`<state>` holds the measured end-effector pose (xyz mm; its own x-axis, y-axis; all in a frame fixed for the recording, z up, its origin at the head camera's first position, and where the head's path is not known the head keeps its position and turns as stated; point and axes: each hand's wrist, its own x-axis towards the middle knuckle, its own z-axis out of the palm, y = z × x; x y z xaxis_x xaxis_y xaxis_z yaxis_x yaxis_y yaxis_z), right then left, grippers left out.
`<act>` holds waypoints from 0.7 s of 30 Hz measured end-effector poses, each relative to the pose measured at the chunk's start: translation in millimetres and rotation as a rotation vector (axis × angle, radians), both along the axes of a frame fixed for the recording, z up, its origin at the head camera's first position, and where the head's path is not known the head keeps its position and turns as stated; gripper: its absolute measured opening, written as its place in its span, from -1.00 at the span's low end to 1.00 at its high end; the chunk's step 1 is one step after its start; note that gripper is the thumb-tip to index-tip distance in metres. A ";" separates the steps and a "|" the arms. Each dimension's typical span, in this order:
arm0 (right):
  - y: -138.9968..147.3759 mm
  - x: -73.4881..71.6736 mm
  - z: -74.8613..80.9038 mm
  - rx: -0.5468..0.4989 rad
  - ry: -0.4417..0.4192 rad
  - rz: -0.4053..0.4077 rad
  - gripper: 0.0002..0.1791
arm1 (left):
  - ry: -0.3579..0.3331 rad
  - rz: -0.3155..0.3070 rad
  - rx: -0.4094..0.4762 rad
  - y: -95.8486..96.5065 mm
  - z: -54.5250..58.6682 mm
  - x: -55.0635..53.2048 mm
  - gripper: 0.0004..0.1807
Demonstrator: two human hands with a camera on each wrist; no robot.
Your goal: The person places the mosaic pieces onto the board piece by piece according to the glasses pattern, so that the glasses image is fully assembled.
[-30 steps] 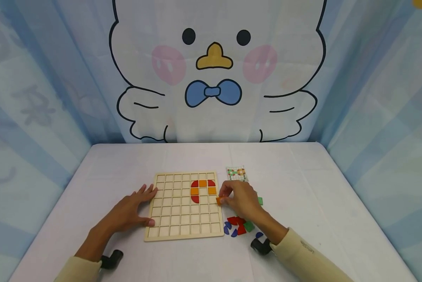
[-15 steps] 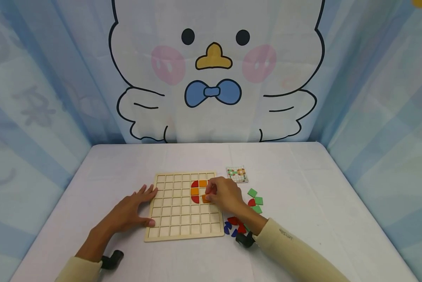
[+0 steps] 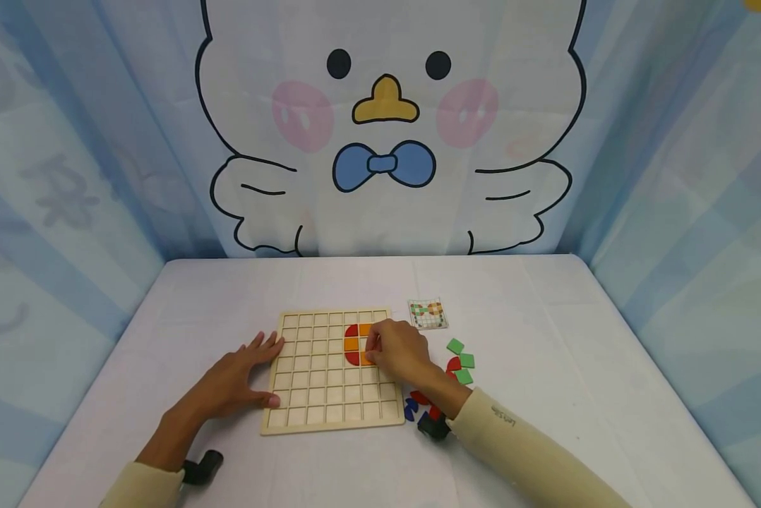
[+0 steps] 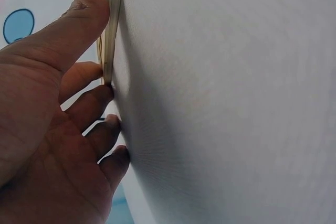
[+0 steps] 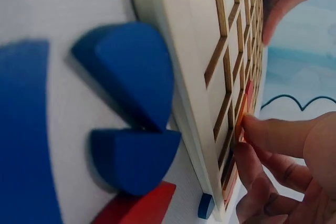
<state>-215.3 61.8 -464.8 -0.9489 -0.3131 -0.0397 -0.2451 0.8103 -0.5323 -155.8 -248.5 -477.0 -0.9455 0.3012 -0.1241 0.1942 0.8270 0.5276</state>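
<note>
A wooden grid board (image 3: pixel 315 397) lies on the table. My left hand (image 3: pixel 231 381) rests against its left edge, fingers spread and thumb on the near part of the rim; the left wrist view shows the thumb at the board's side. Over the upper right cells, my right hand (image 3: pixel 402 351) pinches an orange square tile (image 3: pixel 366 359), which sits low in a cell beside a red quarter-round piece (image 3: pixel 351 359). Another red quarter-round (image 3: pixel 351 330) and orange squares (image 3: pixel 351 344) fill cells around it. The hand covers the cells further right.
A small printed pattern card (image 3: pixel 428 315) lies beyond the board's right corner. Right of the board are loose green squares (image 3: pixel 462 377), red pieces (image 3: pixel 454 364) and blue quarter-rounds (image 5: pixel 131 66), partly under my right forearm. A patterned curtain (image 3: pixel 380 219) hangs behind the table.
My right hand has carried the orange square tile leftward from the board's right edge and lowered it into a cell next to the lower red piece. The left hand has stayed put.
</note>
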 end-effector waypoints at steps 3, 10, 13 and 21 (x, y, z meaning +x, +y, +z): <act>2.1 0.2 2.4 -0.007 -0.014 0.018 -0.79 | -0.003 0.003 0.001 -0.4 -0.5 -0.7 0.24; 17.7 3.7 5.3 -0.050 -0.018 0.041 -0.80 | -0.003 0.001 0.003 -0.3 0.1 -0.9 0.24; 26.2 6.1 5.9 -0.062 -0.008 0.037 -0.82 | -0.001 0.003 0.003 0.1 0.8 0.0 0.23; 48.9 16.5 10.4 -0.055 -0.023 0.004 -0.84 | 0.008 -0.003 -0.005 0.3 0.8 0.7 0.23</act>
<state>-198.7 110.8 -454.4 -0.9467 -0.3190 -0.0440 -0.2352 0.7784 -0.5820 -155.1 -248.2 -476.2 -0.9456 0.3032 -0.1179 0.2008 0.8291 0.5218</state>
